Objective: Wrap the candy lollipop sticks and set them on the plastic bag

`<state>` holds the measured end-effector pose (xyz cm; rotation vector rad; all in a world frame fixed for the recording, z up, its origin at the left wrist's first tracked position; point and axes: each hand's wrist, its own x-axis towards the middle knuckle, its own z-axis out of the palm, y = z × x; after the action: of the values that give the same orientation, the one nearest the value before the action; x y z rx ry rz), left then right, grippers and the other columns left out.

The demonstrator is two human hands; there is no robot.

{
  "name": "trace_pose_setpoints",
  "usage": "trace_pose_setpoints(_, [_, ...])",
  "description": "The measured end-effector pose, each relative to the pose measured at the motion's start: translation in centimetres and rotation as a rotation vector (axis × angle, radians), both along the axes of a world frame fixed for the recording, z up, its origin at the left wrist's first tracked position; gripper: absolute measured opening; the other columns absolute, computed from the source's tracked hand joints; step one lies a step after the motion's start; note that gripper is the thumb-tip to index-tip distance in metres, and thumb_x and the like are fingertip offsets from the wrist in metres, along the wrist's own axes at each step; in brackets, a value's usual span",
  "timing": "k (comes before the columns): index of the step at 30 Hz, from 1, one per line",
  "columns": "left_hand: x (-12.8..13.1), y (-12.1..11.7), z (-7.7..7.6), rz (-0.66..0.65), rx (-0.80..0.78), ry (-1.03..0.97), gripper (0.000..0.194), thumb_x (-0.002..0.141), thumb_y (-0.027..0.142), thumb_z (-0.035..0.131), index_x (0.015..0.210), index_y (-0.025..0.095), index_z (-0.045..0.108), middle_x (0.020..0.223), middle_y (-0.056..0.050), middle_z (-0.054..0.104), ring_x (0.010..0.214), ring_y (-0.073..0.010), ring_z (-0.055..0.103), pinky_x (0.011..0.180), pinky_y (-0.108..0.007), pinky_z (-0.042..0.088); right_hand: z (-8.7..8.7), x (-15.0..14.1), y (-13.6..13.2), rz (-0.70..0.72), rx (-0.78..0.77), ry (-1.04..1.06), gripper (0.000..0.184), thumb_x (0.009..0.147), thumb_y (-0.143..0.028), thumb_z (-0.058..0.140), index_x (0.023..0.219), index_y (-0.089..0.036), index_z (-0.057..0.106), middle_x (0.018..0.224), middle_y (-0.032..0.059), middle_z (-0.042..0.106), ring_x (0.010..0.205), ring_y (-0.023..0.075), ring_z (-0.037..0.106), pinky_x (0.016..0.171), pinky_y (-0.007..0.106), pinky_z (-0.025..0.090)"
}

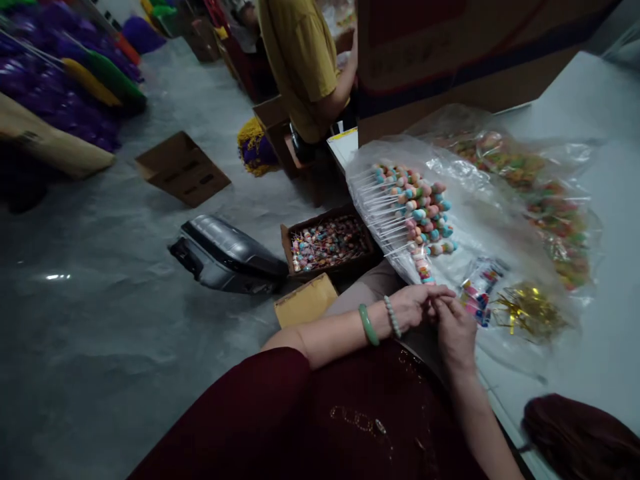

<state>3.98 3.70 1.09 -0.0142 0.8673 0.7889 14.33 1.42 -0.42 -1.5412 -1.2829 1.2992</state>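
My left hand (413, 307), with a green bangle and a beaded bracelet at its wrist, is closed around the lower end of a candy skewer in a clear printed wrapper (424, 267). Fingertips of my right hand (457, 330) pinch together against those of the left; whatever lies between them is too small to make out. Beyond the hands, rows of unwrapped candy skewers (417, 207) in pastel colours lie on a clear plastic sheet (480, 230), white sticks pointing left. Printed wrappers (480, 290) and a pile of gold twist ties (533, 313) rest just right of my hands.
Bags of colourful candy (560, 227) lie farther back on the white table (613, 267), before a large carton (475, 60). Left of my knees are a box of wrapped candies (330, 243) and a grey suitcase (227, 253). A person in yellow (305, 67) is beyond.
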Motion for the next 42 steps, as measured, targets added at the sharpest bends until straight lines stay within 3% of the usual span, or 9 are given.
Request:
trace_pose_setpoints(5, [-3.6, -2.3, -0.4, -0.23, 0.39, 0.016, 0.035, 0.064, 0.039, 0.084, 0.078, 0.011, 0.069, 0.077, -0.005, 0.065, 0.073, -0.0128, 0.06, 0.074, -0.027, 0.048, 0.1, 0.5, -1.2, 0.112, -0.422, 0.696, 0.017, 0.064, -0.021, 0.07, 0.069, -0.022, 0.053, 0.051, -0.0115, 0.03, 0.039, 0.0042, 0.017, 0.041, 0.02, 0.025])
trace_pose_setpoints(7, [-4.8, -2.8, -0.3, -0.282, 0.478, 0.131, 0.041, 0.062, 0.047, 0.084, 0.077, 0.011, 0.071, 0.077, -0.007, 0.067, 0.08, -0.0162, 0.06, 0.083, -0.03, 0.047, 0.5, 0.2, -1.8, 0.068, -0.391, 0.575, 0.015, 0.065, -0.026, 0.071, 0.07, -0.021, 0.058, 0.056, -0.0068, 0.046, 0.041, 0.0056, 0.03, 0.042, 0.02, 0.029])
trace_pose_setpoints(11, [-5.2, -2.3, -0.8, -0.178, 0.626, 0.348, 0.037, 0.071, 0.048, 0.075, 0.065, 0.013, 0.067, 0.078, -0.007, 0.069, 0.08, -0.0161, 0.061, 0.081, -0.027, 0.047, 1.1, -0.9, -1.4, -0.188, -0.001, 0.154, 0.022, 0.068, -0.034, 0.073, 0.085, -0.022, 0.067, 0.085, 0.0004, 0.067, 0.076, 0.0147, 0.059, 0.063, 0.024, 0.047])
trace_pose_setpoints(16, [-2.1, -3.0, -2.0, -0.333, 0.519, 0.33, 0.041, 0.072, 0.052, 0.069, 0.06, 0.014, 0.061, 0.054, -0.004, 0.06, 0.046, -0.0131, 0.053, 0.051, -0.026, 0.041, 1.2, -1.9, -0.1, -0.234, -0.154, 0.483, 0.023, 0.07, -0.037, 0.067, 0.085, -0.02, 0.059, 0.076, 0.0001, 0.068, 0.053, 0.0119, 0.055, 0.047, 0.024, 0.042])
trace_pose_setpoints(21, [-0.1, -4.0, -2.2, -0.13, 0.567, 0.799, 0.027, 0.074, 0.043, 0.067, 0.072, 0.016, 0.068, 0.056, 0.001, 0.057, 0.043, -0.0101, 0.046, 0.046, -0.024, 0.032, 0.4, -0.9, 0.5, -0.463, -0.088, 0.503, 0.021, 0.064, -0.031, 0.068, 0.073, -0.021, 0.052, 0.061, -0.0032, 0.061, 0.055, 0.0121, 0.055, 0.055, 0.024, 0.046])
trace_pose_setpoints(25, [-0.5, -3.6, -2.1, -0.037, 0.765, 1.035, 0.022, 0.079, 0.038, 0.064, 0.067, 0.019, 0.065, 0.057, 0.002, 0.051, 0.057, -0.0107, 0.044, 0.055, -0.023, 0.032, 0.4, 2.8, 0.9, -0.269, -0.075, 0.209, 0.025, 0.079, -0.046, 0.057, 0.081, -0.021, 0.058, 0.074, 0.0017, 0.066, 0.065, 0.0163, 0.059, 0.061, 0.028, 0.047])
trace_pose_setpoints(31, [-0.9, -1.7, -2.3, 0.02, 0.516, 0.79, 0.04, 0.077, 0.046, 0.066, 0.057, 0.019, 0.045, 0.05, 0.006, 0.036, 0.048, -0.0074, 0.028, 0.047, -0.022, 0.021, -1.0, 9.9, 2.4, -0.353, 0.07, -0.916, 0.024, 0.088, -0.03, 0.048, 0.099, -0.019, 0.066, 0.11, 0.0141, 0.063, 0.095, 0.026, 0.057, 0.077, 0.036, 0.044])
trace_pose_setpoints(36, [-0.6, -1.3, -1.2, 0.005, 0.396, 0.696, 0.039, 0.077, 0.046, 0.066, 0.057, 0.019, 0.047, 0.046, 0.007, 0.033, 0.042, -0.0059, 0.024, 0.043, -0.023, 0.015, -2.0, 11.4, 2.4, -0.293, 0.0, -0.949, 0.025, 0.086, -0.023, 0.043, 0.09, -0.022, 0.068, 0.096, 0.0091, 0.064, 0.087, 0.0236, 0.057, 0.074, 0.034, 0.042])
trace_pose_setpoints(42, [-0.5, -0.9, -0.5, 0.005, 0.397, 0.632, 0.035, 0.075, 0.045, 0.068, 0.061, 0.018, 0.051, 0.048, 0.006, 0.038, 0.041, -0.0047, 0.026, 0.041, -0.022, 0.015, -1.5, 12.5, 1.4, -0.35, 0.225, -0.726, 0.022, 0.083, -0.032, 0.047, 0.086, -0.022, 0.067, 0.089, 0.0049, 0.068, 0.084, 0.0216, 0.059, 0.075, 0.032, 0.043])
